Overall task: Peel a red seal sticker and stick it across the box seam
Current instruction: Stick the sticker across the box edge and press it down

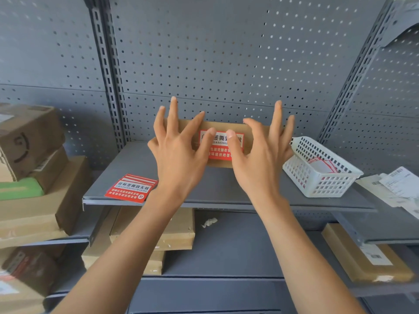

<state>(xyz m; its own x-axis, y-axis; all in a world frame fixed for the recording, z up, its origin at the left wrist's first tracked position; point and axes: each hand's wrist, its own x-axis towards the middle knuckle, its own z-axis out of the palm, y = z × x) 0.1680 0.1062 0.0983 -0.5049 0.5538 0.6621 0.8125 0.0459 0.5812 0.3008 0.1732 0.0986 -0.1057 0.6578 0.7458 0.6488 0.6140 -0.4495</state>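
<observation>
At the far left, well away from the fingers, cardboard parcels [34,141] are stacked; the top one carries a curved black printed mark that cannot be read as a name. Nearer, just left of and below the left hand [179,159], a small pile of spare seal stickers [131,188] lies at the shelf [226,189] edge, red with a white band. The band's large line reads 此标签撕毁无效, with small Latin letters under it too fine to make out, and white text on the red below.

The box [221,145] stands on the shelf between the two hands. The red seal sticker [221,146] already lies on its front face, directly under the fingers; part of the same Chinese line and the letters "DIANSIHU" show between them. The seam itself is hidden, so whether the sticker crosses it cannot be told.

The left hand's fingers are spread and unclenched, one fingertip pressing the sticker's left part. The right hand [260,159] mirrors it, fingers splayed, one fingertip on the sticker's right part; neither hand grasps anything. The step in hand looks like smoothing the sticker down. The next move probably calls for firm strokes outward to the edges, with the box steadied.

Right of the right hand sits a white basket [317,184] holding what look like sticker backings, then some printed papers [401,186], unreadable.
</observation>
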